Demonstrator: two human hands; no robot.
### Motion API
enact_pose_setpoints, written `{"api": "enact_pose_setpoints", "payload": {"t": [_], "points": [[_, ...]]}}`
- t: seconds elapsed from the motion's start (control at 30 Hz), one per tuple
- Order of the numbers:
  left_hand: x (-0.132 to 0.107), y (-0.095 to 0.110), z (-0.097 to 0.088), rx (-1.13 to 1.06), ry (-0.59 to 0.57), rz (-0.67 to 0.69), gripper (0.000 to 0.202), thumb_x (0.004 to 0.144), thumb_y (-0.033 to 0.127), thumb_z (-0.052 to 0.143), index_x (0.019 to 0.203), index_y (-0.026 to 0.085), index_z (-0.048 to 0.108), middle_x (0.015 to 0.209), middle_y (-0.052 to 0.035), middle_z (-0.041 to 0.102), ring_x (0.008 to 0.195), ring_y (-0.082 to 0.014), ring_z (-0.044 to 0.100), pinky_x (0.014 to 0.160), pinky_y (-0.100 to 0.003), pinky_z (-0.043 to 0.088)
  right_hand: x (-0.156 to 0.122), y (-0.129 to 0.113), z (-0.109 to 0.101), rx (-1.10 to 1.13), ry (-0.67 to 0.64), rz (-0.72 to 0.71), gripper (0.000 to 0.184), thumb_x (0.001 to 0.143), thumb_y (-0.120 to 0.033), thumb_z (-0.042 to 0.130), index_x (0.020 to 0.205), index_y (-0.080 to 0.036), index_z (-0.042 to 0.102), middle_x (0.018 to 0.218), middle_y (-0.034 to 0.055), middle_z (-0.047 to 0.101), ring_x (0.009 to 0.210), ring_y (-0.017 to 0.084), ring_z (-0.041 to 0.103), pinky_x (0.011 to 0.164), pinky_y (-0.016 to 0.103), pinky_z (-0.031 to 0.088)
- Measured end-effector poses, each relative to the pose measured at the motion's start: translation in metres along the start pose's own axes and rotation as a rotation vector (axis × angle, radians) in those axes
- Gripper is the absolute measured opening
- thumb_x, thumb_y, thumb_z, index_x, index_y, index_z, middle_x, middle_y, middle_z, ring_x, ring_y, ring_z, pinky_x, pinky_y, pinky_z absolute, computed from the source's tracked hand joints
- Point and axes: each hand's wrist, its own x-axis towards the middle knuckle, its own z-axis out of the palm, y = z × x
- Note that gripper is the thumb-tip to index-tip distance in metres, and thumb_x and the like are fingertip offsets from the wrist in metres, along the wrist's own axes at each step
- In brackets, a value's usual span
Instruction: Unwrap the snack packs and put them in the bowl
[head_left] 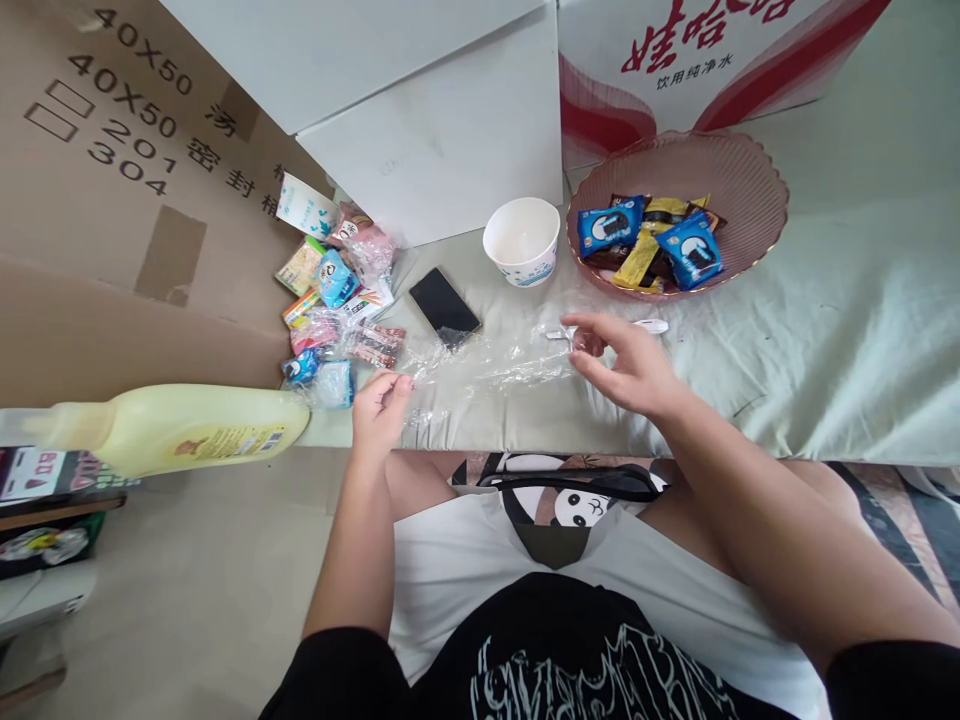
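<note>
My left hand (381, 408) is closed in a pinch on one end of a clear plastic bag (502, 362), which stretches thin and crumpled across the cloth. At the bag's other end is my right hand (626, 362), its thumb and index finger spread apart; whether the film touches the fingertips is hard to see. A slim white object (654, 326) lies partly hidden behind that hand. Just beyond the film, a black phone (444, 303) lies flat, its near corner under the plastic. A white paper bowl (523, 240) stands upright between the phone and a pink ribbed basket (750, 190).
Several blue and yellow wrapped snacks (690, 250) fill the basket. A pile of snack packets (337, 280) sits left, beside a brown carton (90, 310). A pale yellow pump bottle (210, 428) lies sideways at the left edge. White boxes (442, 130) stand behind.
</note>
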Motion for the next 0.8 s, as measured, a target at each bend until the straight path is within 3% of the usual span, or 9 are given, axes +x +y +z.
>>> {"api": "enact_pose_setpoints", "payload": {"t": [0.1,0.17,0.27,0.4,0.5,0.57,0.67,0.73,0.8], "points": [[0.012,-0.005,-0.004,-0.064,0.049,0.047,0.035,0.090,0.045,0.061,0.066,0.019,0.064,0.078,-0.0044,0.061,0.076,-0.0167,0.058,0.069,-0.029,0.047,0.003,0.012,0.005,-0.098,-0.034,-0.060,0.024,0.087,-0.033,0.062,0.104,-0.020,0.073,0.075,0.0023,0.063,0.067,0.016,0.057,0.068,0.032,0.049],[0.019,-0.007,-0.004,-0.125,0.079,0.029,0.039,0.090,0.051,0.062,0.068,0.019,0.063,0.088,-0.0066,0.065,0.086,-0.0185,0.061,0.073,-0.029,0.049,0.006,0.017,0.007,-0.161,0.041,-0.065,0.019,0.090,-0.035,0.060,0.090,-0.021,0.074,0.075,0.0037,0.059,0.069,0.017,0.056,0.068,0.034,0.048],[0.027,-0.004,-0.001,-0.261,0.067,-0.068,0.044,0.086,0.061,0.065,0.071,0.020,0.062,0.100,-0.0091,0.071,0.091,-0.0206,0.064,0.073,-0.030,0.051,0.008,0.016,0.007,-0.225,0.206,-0.097,0.025,0.089,-0.042,0.063,0.078,-0.022,0.073,0.094,0.0106,0.060,0.090,0.024,0.059,0.080,0.041,0.050],[0.030,0.009,0.006,-0.552,0.029,-0.193,0.052,0.074,0.067,0.075,0.063,0.021,0.055,0.087,-0.0085,0.075,0.093,-0.0255,0.071,0.083,-0.037,0.056,0.007,0.003,0.001,-0.169,0.202,-0.116,0.032,0.090,-0.046,0.062,0.069,-0.023,0.067,0.120,0.0131,0.065,0.113,0.031,0.058,0.100,0.053,0.044],[0.031,0.015,0.011,-0.654,0.019,-0.164,0.054,0.070,0.066,0.079,0.059,0.022,0.051,0.072,-0.0057,0.072,0.097,-0.0272,0.073,0.098,-0.042,0.054,0.004,-0.007,-0.004,0.012,0.084,-0.080,0.040,0.092,-0.053,0.059,0.065,-0.024,0.062,0.108,0.0092,0.074,0.120,0.033,0.060,0.108,0.056,0.042],[0.030,0.017,0.012,-0.658,0.020,-0.143,0.055,0.071,0.067,0.078,0.059,0.022,0.050,0.071,-0.0056,0.071,0.102,-0.0280,0.074,0.103,-0.044,0.053,0.002,-0.011,-0.005,0.151,0.017,0.004,0.045,0.093,-0.060,0.056,0.067,-0.024,0.062,0.094,0.0082,0.076,0.113,0.031,0.065,0.104,0.052,0.047],[0.026,0.018,0.011,-0.674,-0.069,-0.191,0.052,0.066,0.066,0.082,0.070,0.022,0.054,0.090,-0.0086,0.076,0.109,-0.0301,0.072,0.093,-0.042,0.057,0.002,-0.012,-0.005,0.267,0.015,0.163,0.047,0.090,-0.065,0.058,0.070,-0.023,0.064,0.082,0.0064,0.074,0.088,0.024,0.069,0.086,0.042,0.055],[0.022,0.020,0.010,-0.697,-0.210,-0.252,0.057,0.056,0.057,0.092,0.091,0.024,0.061,0.107,-0.0101,0.077,0.116,-0.0307,0.070,0.088,-0.040,0.059,0.003,-0.010,-0.004,0.330,0.057,0.248,0.046,0.089,-0.064,0.061,0.069,-0.023,0.061,0.074,0.0046,0.070,0.076,0.020,0.066,0.077,0.036,0.055],[0.018,0.022,0.010,-0.704,-0.360,-0.304,0.081,0.048,0.045,0.098,0.118,0.029,0.058,0.113,-0.0100,0.076,0.118,-0.0294,0.070,0.087,-0.037,0.059,0.006,-0.005,-0.001,0.428,0.096,0.332,0.046,0.090,-0.063,0.060,0.067,-0.023,0.056,0.067,0.0028,0.064,0.067,0.016,0.063,0.068,0.033,0.054]]}}
